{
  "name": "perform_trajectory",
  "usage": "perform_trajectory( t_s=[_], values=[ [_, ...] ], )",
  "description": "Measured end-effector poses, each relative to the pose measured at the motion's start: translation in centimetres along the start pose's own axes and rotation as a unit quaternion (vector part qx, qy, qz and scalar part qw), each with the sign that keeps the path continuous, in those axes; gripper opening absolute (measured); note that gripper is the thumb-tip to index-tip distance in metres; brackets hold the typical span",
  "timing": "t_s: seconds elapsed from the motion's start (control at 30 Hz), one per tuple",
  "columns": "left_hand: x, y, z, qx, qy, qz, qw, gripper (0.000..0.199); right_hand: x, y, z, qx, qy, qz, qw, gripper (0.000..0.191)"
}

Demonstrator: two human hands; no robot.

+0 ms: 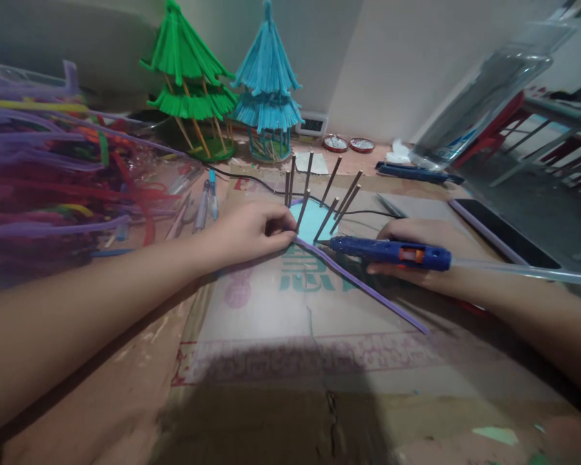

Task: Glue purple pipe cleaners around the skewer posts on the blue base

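- Left hand (254, 234): thumb and fingertips are closed together on the purple strip (380, 298), at the near-left edge of the light blue disc (310, 218).
- Right hand (428, 231): wrapped around the blue glue gun (363, 248), its nozzle aimed left, close to the disc's near edge and a stick base. Whether your finger presses the trigger is hidden.
- Work position: the disc lies on the printed sheet (266, 323) over the table (101, 387), with thin brown sticks (303, 212) standing around it. The strip's free length slants toward you, to the right, under the nozzle.
- Glue: no bead can be made out. A thin, even line along the rim would serve best, laid in short runs.
- Finger clearance: narrow. Your left fingertips sit near the hot nozzle; pinch the strip a little behind the glued spot.
- Sticks: closely spaced. Angle the nozzle low and outside them, so none is knocked.
- Strip: press it snugly to the edge, without stretching or twisting it.
- Cord (252, 175): runs behind the disc; leave it slack.
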State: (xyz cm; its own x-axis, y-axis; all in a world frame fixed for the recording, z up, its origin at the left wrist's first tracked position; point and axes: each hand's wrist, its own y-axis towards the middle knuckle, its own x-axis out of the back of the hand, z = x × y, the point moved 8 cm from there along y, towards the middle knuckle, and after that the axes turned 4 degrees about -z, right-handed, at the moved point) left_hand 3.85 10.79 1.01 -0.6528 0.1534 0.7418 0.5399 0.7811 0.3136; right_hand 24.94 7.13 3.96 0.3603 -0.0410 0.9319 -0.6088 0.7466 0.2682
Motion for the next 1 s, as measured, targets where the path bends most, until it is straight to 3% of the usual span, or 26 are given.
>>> perform_trajectory(
  t_s=[1.0],
  values=[
    [-0.07, 0.08, -0.01, -0.001, 0.004, 0.002, 1.000, 0.017, -0.18, 0.10, 0.04, -0.015, -0.030, -0.007, 0.999, 0.035]
  ],
)
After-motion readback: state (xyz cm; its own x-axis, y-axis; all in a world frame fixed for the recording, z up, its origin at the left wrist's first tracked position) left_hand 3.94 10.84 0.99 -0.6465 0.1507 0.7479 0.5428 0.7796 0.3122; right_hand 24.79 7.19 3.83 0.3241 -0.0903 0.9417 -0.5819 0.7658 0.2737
